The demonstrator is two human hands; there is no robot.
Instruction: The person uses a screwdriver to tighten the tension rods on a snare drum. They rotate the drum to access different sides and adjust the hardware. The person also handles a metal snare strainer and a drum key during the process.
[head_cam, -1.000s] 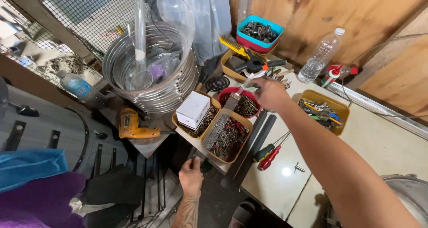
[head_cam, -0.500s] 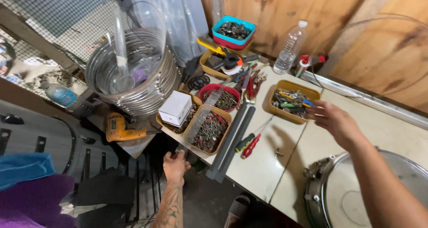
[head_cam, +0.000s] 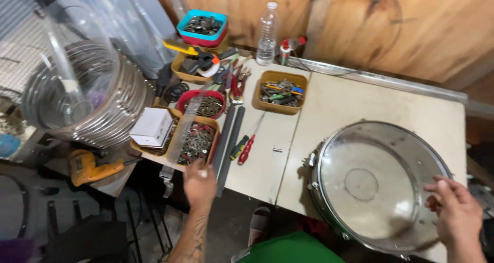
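Snare drum (head_cam: 378,183) near right on surface (head_cam: 355,101).
Right hand (head_cam: 455,211) has moved off the far trays onto drum rim, fingers loosely spread. Left hand (head_cam: 199,183) at near edge by screw tray (head_cam: 195,142), fingers curled, grip unclear.

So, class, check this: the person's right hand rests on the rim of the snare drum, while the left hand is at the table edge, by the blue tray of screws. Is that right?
Not quite. The head view shows the right hand at the rim of the snare drum, and the left hand at the table edge, but the tray of screws beside it is orange-brown, not blue.
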